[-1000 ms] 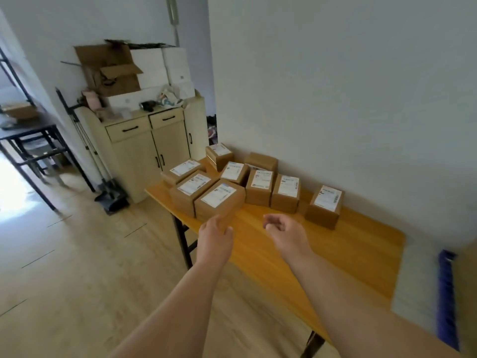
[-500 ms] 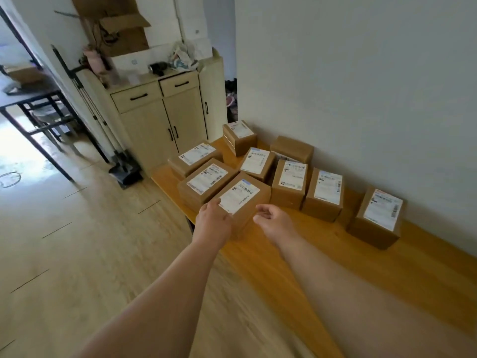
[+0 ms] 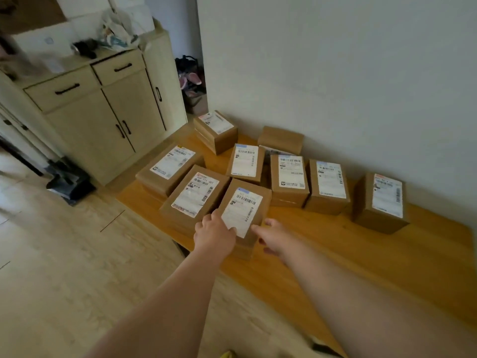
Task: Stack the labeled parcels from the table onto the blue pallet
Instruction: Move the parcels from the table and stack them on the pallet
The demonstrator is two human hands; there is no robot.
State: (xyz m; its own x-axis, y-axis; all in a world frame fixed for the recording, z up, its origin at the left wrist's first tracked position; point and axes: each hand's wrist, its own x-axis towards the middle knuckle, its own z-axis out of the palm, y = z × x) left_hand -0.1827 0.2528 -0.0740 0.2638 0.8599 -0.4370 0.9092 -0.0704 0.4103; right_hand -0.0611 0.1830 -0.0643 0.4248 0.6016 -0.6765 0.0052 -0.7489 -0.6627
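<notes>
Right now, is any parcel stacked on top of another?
No, every parcel in view sits directly on the wooden table, side by side.

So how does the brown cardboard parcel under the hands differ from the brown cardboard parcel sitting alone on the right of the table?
The brown cardboard parcel under the hands lies at the table's near edge, pressed against a neighbour; the lone brown cardboard parcel on the right stands apart near the wall. The left hand touches the first; nothing touches the lone one. Both carry white barcode labels on top.
</notes>
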